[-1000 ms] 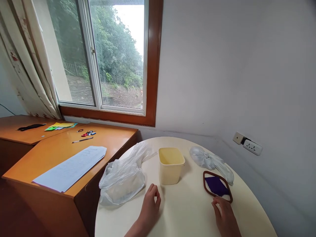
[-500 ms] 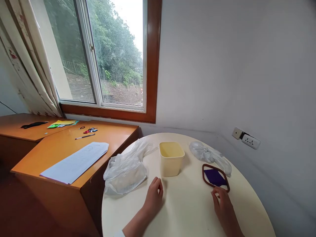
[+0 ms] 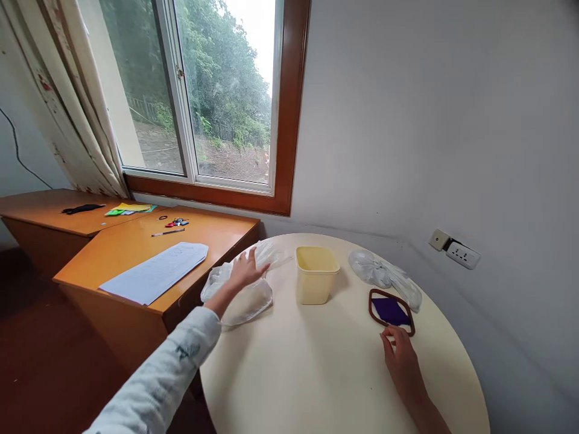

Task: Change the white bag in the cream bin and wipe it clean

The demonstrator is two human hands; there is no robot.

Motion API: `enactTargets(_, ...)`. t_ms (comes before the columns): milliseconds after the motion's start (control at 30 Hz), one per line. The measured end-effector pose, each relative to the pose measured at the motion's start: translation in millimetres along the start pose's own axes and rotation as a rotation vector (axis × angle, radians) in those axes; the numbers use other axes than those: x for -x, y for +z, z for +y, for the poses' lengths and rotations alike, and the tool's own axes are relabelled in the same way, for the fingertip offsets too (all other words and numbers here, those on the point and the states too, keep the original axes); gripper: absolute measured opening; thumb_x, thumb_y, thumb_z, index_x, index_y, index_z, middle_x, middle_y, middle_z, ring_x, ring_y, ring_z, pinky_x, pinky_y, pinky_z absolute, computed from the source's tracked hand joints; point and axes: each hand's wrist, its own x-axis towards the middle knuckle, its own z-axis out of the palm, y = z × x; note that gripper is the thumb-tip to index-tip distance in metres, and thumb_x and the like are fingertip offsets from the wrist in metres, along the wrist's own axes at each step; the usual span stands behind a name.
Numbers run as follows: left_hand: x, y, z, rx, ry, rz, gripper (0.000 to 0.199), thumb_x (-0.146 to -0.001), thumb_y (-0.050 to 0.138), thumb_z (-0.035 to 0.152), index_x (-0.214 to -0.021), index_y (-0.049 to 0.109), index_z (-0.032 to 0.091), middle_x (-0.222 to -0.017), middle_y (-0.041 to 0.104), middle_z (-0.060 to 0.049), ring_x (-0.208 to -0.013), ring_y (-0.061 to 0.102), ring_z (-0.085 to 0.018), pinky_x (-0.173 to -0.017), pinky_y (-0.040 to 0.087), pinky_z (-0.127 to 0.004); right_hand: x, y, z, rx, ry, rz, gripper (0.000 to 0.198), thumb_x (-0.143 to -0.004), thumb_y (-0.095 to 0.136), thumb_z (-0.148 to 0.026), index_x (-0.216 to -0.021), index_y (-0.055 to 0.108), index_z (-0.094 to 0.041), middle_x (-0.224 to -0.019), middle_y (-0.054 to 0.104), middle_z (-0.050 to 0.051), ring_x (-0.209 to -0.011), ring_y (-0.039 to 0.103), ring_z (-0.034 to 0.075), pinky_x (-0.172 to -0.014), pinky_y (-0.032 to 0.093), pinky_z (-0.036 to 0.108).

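Observation:
My left hand (image 3: 248, 269) reaches out over a white see-through plastic bag (image 3: 246, 306), its fingers spread and nothing in them. The bag lies crumpled at the table's left edge. Whether the hand touches it I cannot tell. My right hand (image 3: 401, 355) is at the near edge of a brown-rimmed, rounded frame (image 3: 372, 310) with a purple piece of cloth (image 3: 391, 311) in it. Its thumb and forefinger are pinched together; anything between them is too small to make out. A pale yellow square tub (image 3: 313, 288) stands upright between the hands.
Behind the brown-rimmed frame lies a second, knotted plastic bag (image 3: 371, 269) on the round cream table (image 3: 316, 367). A wooden desk (image 3: 230, 226) at the left bears paper sheets (image 3: 156, 274), a pen (image 3: 167, 232) and keys (image 3: 176, 222). A wall socket (image 3: 462, 255) is at the right.
My left hand has moved from in front of the yellow tub, left and away from me, over the plastic bag, and its fingers have spread. My right hand stays by the brown-rimmed frame. The view has shifted slightly.

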Motion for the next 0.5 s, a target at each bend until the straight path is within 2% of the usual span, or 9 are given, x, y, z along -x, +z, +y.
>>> enactTargets(67,-11.9,-3.0,-19.0,-0.066,-0.086,-0.068,0.087,-0.07,0.053,0.059,-0.135,0.026,0.007,-0.135,0.033,-0.027,-0.128,0.021,-0.046,-0.099,0.009,-0.059,0.1,-0.7,-0.5,-0.006,0.006,-0.005,0.028,-0.088,0.036,-0.044,-0.082,0.049,-0.02,-0.088,0.055,0.008,-0.082,0.055,0.02,-0.068,0.05,0.033)
enactTargets(133,-15.2,0.1,-34.2,-0.117,-0.155,-0.141,0.096,-0.064,0.055,0.065,-0.136,0.026,0.008,-0.136,0.031,-0.029,-0.128,0.017,-0.05,-0.097,0.006,-0.063,0.3,-0.6,0.1,-0.003,0.0,-0.005,0.027,-0.088,0.036,-0.043,-0.081,0.049,-0.02,-0.088,0.055,0.008,-0.082,0.055,0.02,-0.069,0.049,0.034)
enactTargets(233,-11.5,10.3,-48.0,-0.173,-0.214,-0.225,0.101,-0.057,0.059,0.067,-0.136,0.029,0.013,-0.135,0.035,-0.028,-0.128,0.017,-0.05,-0.096,0.004,-0.065,1.1,0.1,2.1,0.005,-0.01,-0.02,0.024,-0.087,0.036,-0.04,-0.081,0.048,-0.02,-0.088,0.054,0.008,-0.082,0.055,0.02,-0.07,0.049,0.035)
enactTargets(300,-7.7,16.7,-52.6,-0.197,-0.227,-0.26,0.101,-0.054,0.064,0.063,-0.136,0.03,0.015,-0.132,0.04,-0.027,-0.127,0.024,-0.049,-0.096,0.005,-0.065,2.0,0.5,3.3,0.019,0.004,-0.034,0.02,-0.087,0.036,-0.036,-0.082,0.047,-0.02,-0.089,0.054,0.008,-0.082,0.055,0.02,-0.069,0.049,0.034)
enactTargets(400,-3.9,20.6,-56.0,-0.201,-0.216,-0.29,0.099,-0.053,0.07,0.047,-0.137,0.029,0.015,-0.128,0.043,-0.027,-0.121,0.035,-0.047,-0.095,0.018,-0.062,3.3,0.7,4.0,0.036,0.021,-0.026,0.016,-0.086,0.035,-0.03,-0.083,0.047,-0.02,-0.091,0.055,0.008,-0.08,0.055,0.019,-0.066,0.05,0.033)
enactTargets(500,-3.2,18.1,-56.8,-0.148,-0.16,-0.315,0.092,-0.057,0.068,0.034,-0.137,0.028,0.011,-0.121,0.051,-0.026,-0.111,0.047,-0.042,-0.087,0.036,-0.05,3.6,0.4,2.2,0.042,-0.006,-0.03,0.013,-0.085,0.039,-0.03,-0.081,0.047,-0.02,-0.089,0.055,0.007,-0.082,0.055,0.019,-0.068,0.049,0.032)
